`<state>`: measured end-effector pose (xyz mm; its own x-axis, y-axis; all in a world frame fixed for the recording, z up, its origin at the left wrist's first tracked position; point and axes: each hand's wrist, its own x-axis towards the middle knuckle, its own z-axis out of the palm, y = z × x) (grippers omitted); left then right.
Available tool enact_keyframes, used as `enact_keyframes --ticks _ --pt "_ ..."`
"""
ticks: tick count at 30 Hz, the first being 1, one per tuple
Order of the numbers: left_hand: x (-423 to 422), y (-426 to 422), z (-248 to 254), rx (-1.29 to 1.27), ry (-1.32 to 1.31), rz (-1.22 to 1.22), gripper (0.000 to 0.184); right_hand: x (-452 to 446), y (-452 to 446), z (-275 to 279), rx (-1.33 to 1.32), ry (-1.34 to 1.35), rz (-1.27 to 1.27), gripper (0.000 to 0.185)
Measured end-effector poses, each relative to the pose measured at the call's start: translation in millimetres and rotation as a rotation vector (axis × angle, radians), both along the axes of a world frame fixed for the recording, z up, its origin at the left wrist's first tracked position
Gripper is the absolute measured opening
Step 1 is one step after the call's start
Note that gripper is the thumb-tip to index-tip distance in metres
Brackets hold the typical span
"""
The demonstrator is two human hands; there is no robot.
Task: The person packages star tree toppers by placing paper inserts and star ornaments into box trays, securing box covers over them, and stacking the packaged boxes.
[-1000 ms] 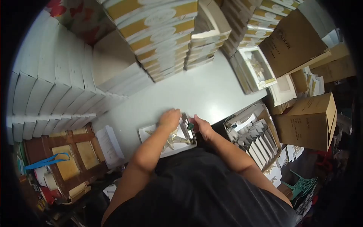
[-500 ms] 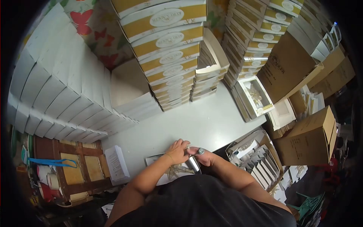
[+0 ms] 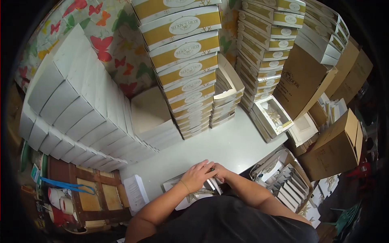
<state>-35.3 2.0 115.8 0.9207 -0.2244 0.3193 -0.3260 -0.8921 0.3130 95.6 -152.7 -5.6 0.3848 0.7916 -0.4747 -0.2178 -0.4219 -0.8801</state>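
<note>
My left hand [image 3: 196,176] reaches over a white insert [image 3: 170,186] at the table's near edge, its fingers bent and pressed together against my right hand. My right hand [image 3: 221,171] is closed, and a small dark bit shows at its fingertips. Whatever the two hands grip between them is too covered to name. On the insert, partly under my left wrist, lies a gold star ornament [image 3: 197,195]. A silvery, elongated object [image 3: 213,185] lies just below the hands, partly hidden by them.
White boxes [image 3: 81,109] stand stacked at the left, gold-and-white labelled boxes [image 3: 188,50] at the back. A windowed box [image 3: 274,115] holds a star. On the right are a carton of packed inserts [image 3: 289,186] and brown cartons [image 3: 330,146]. A paper stack [image 3: 135,192] lies left.
The camera view has shifted, so the scene sits lower. My hands have drawn closer together, the left fingers now overlapping the right. The rounded metallic end seen at my right hand is now hidden.
</note>
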Motion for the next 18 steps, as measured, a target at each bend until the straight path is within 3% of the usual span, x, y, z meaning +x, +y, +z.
enact_keyframes --ticks 2,6,11,14,18 --pt "-2.1 9.4 15.4 0.13 -0.053 -0.108 0.045 -4.6 10.5 13.0 -0.007 -0.124 0.037 0.015" --pt "-20.7 13.9 7.9 -0.15 0.501 0.052 0.038 -19.1 8.3 26.9 -0.153 0.144 -0.219 0.017" --pt "-44.7 22.2 -36.3 -0.043 0.608 0.436 0.03 -0.2 1.9 42.7 -0.124 0.241 -0.194 0.018" --pt "-33.8 22.0 -61.7 -0.018 0.621 0.527 0.026 -3.5 -2.1 46.1 -0.119 0.185 -0.139 0.018" --pt "-27.3 12.9 -59.6 -0.094 0.561 0.701 0.022 -14.7 4.6 58.3 -0.098 0.16 -0.192 0.019"
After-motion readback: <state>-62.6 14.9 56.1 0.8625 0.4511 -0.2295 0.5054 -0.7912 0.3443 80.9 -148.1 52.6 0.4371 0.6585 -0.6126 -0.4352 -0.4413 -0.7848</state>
